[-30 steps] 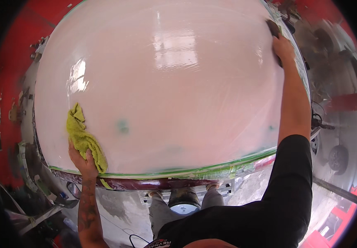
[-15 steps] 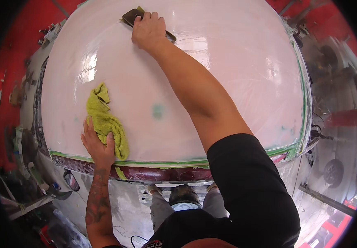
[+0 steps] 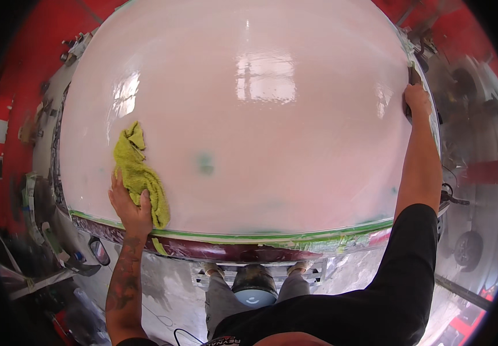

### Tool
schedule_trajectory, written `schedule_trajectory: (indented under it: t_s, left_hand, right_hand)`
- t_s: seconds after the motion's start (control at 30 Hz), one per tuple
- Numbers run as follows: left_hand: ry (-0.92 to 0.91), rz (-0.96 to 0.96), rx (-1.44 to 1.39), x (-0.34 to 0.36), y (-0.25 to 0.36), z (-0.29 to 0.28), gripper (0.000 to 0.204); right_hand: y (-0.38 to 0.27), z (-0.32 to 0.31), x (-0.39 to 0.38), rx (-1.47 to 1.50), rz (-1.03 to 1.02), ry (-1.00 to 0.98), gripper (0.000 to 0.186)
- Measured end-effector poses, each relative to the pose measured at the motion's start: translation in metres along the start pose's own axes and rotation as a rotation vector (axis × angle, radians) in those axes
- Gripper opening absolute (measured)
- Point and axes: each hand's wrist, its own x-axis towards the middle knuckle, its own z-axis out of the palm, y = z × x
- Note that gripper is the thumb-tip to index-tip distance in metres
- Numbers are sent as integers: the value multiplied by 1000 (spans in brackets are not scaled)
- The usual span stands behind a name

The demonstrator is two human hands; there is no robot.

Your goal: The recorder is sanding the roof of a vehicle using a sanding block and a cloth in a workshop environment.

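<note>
A broad pale pink, wet-looking curved vehicle panel [image 3: 295,167], seemingly a roof, stretches out in front of me. At its far right edge my right hand [image 3: 419,101] is closed round a dark sanding block [image 3: 408,108], seen edge-on and partly hidden by the hand. On the near left part of the panel lies a crumpled yellow-green towel [image 3: 138,173]. My left hand [image 3: 130,209] rests against the towel with fingers extended and thumb apart, the thumb over the cloth. A faint green spot [image 3: 205,163] shows on the panel to the towel's right.
Green masking tape [image 3: 249,237] and plastic film border the near edge, above a dark red strip [image 3: 214,248]. Below, my feet stand on a slatted platform [image 3: 315,274] either side of a dark bucket [image 3: 253,282]. A side mirror [image 3: 99,250] juts out at left.
My right hand has swept with the sanding block from the panel's far middle to its right edge. My left hand and the towel stay together, shifted slightly left in view.
</note>
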Motion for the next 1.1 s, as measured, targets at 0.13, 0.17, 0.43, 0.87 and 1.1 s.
schedule_trajectory:
  t_s: [0.13,0.17,0.43,0.87,1.1]
  left_hand:
    - [-32,-20,55,-2,4,-6,81]
    - [-43,-40,58,-3,4,-7,82]
    - [-40,-19,37,2,10,-1,81]
    - [8,6,4,2,-8,-2,74]
    - [-23,-26,45,-1,3,-9,80]
  right_hand:
    - [-124,-24,-72,153,-90,117,46]
    - [-164,-31,-88,146,-192,120,46]
    - [-413,-27,-323,426,-975,332,39]
    - [-44,-9,-42,71,-210,97,49]
    - [-122,-30,-104,84,-117,101,46]
